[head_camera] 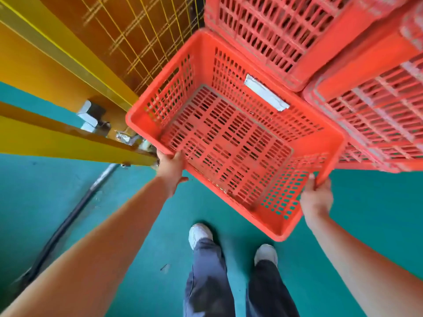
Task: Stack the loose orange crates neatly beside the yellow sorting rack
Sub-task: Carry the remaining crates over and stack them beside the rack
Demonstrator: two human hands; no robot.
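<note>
I hold an empty orange slotted crate (231,143) above the green floor, open side up, with a white label on its far inner wall. My left hand (170,168) grips the rim at its near left corner. My right hand (317,195) grips the rim at its near right corner. The yellow sorting rack (68,56), with wire mesh panels, stands to the left, close to the crate's left side. Other orange crates (274,35) are stacked behind and to the right (375,110), touching or nearly touching the held crate.
A black bar or cable (68,223) runs along the green floor (377,225) at the lower left, below the rack's yellow beams. Metal brackets (91,117) sit at the rack's base. My legs and white shoes (200,233) are below the crate.
</note>
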